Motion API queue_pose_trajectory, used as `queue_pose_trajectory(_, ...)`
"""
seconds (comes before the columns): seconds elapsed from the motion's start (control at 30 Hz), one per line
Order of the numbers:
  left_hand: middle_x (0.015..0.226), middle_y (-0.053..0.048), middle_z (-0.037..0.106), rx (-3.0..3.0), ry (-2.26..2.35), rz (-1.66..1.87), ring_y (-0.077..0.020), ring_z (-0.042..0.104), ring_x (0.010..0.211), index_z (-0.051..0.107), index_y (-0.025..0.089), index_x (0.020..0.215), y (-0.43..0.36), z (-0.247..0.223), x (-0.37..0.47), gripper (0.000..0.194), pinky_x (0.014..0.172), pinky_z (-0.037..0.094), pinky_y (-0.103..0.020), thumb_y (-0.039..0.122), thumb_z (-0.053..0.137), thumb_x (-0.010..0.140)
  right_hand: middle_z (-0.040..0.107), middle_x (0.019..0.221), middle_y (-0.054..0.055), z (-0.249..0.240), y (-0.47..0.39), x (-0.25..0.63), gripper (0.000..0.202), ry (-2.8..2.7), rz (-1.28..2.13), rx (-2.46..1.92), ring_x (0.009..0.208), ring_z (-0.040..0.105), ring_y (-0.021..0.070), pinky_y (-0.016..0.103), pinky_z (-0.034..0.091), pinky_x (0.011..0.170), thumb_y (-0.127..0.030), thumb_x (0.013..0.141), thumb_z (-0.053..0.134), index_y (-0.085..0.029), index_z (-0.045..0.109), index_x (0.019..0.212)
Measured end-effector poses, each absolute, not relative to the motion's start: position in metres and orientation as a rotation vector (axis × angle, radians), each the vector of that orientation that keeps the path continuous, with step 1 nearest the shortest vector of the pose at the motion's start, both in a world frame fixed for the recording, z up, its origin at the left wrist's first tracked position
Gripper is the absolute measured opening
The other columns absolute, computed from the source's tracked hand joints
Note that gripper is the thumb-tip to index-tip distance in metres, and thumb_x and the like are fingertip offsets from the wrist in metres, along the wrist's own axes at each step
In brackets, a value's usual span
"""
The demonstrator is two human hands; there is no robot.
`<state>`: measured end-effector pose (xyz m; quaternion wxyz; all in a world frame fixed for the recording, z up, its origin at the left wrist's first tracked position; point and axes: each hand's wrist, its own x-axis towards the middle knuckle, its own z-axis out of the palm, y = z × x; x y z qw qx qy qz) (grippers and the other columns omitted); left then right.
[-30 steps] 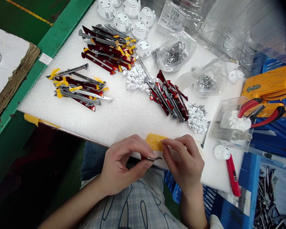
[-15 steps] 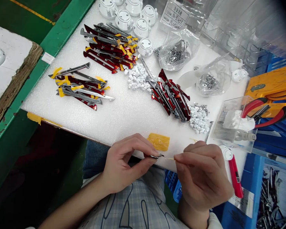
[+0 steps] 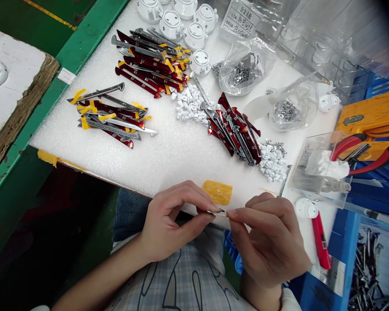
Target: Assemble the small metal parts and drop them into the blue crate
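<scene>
- White-topped table, bearing piles of red and silver strips.
- Right hand, fingers pinching a thin pale stick.
- Left hand, fingers gripping a small dark piece over the table's near edge.
- Yellow patch, flat beyond that piece.
- Stick, aimed at the piece; contact cannot be told.

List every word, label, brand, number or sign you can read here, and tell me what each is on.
"合金大…": printed heading on the white paper card with black lettering; its last character and the lines below are too unclear.
Small white rectangular sticker on the green beam: too small.
Slim red handle: dark marking, too small.
White label by the blue plastic crate: too blurred.
</scene>
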<state>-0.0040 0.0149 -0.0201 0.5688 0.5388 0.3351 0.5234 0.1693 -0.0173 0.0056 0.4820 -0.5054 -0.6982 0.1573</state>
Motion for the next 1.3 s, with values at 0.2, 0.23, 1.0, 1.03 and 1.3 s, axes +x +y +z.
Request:
queue_pose_trajectory(0.2, 0.084, -0.001, 0.081, 1.262, 0.79, 1.231, -0.0134, 0.075, 0.076, 0.077, 0.022, 0.093, 0.015, -0.021, -0.003, 0.017, 0.072, 0.063, -0.021, 0.005, 0.079, 0.093, 0.057, 0.083, -0.001, 0.005, -0.019, 0.17, 0.023, -1.695, 0.383, -1.238, 0.073, 0.054, 0.0129, 0.031, 0.044, 0.056, 0.005, 0.09, 0.067, -0.014, 0.075, 0.1)
queue_pose_trajectory(0.23, 0.084, -0.001, 0.081, 1.26, 0.791, 1.231, -0.0134, 0.075, 0.075, 0.078, 0.022, 0.093, 0.014, -0.021, -0.003, 0.017, 0.072, 0.063, -0.021, 0.005, 0.079, 0.093, 0.057, 0.083, -0.001, 0.005, -0.019, 0.17, 0.024, -1.693, 0.387, -1.239, 0.073, 0.054, 0.0128, 0.031, 0.044, 0.056, 0.005, 0.09, 0.067, -0.014, 0.075, 0.1)
queue_pose_trajectory(1.0, 0.083, -0.003, 0.083, 1.251, 0.812, 1.236, -0.0159, 0.075, 0.073, 0.079, 0.023, 0.092, 0.016, -0.019, -0.003, 0.012, 0.067, 0.064, -0.025, 0.012, 0.08, 0.095, 0.059, 0.082, -0.001, 0.003, -0.019, 0.179, 0.033, -1.642, 0.383, -1.301, 0.069, 0.055, 0.0136, 0.03, 0.046, 0.056, 0.006, 0.085, 0.07, -0.019, 0.076, 0.106)
queue_pose_trajectory(1.03, 0.083, -0.003, 0.083, 1.248, 0.812, 1.236, -0.0161, 0.076, 0.073, 0.079, 0.023, 0.092, 0.016, -0.019, -0.003, 0.012, 0.067, 0.064, -0.025, 0.011, 0.08, 0.095, 0.06, 0.081, -0.002, 0.0, -0.018, 0.182, 0.033, -1.621, 0.36, -1.35, 0.069, 0.055, 0.0145, 0.031, 0.046, 0.057, 0.005, 0.087, 0.07, -0.021, 0.076, 0.106)
queue_pose_trajectory(1.3, 0.083, -0.003, 0.084, 1.296, 0.815, 1.237, -0.0171, 0.078, 0.075, 0.077, 0.021, 0.092, 0.019, -0.017, -0.006, 0.018, 0.067, 0.065, -0.024, 0.003, 0.079, 0.091, 0.068, 0.1, 0.004, -0.013, -0.013, 0.207, 0.012, -1.756, 0.11, -1.734, 0.097, 0.065, 0.0222, 0.037, 0.053, 0.081, -0.017, 0.097, 0.074, -0.025, 0.078, 0.106)
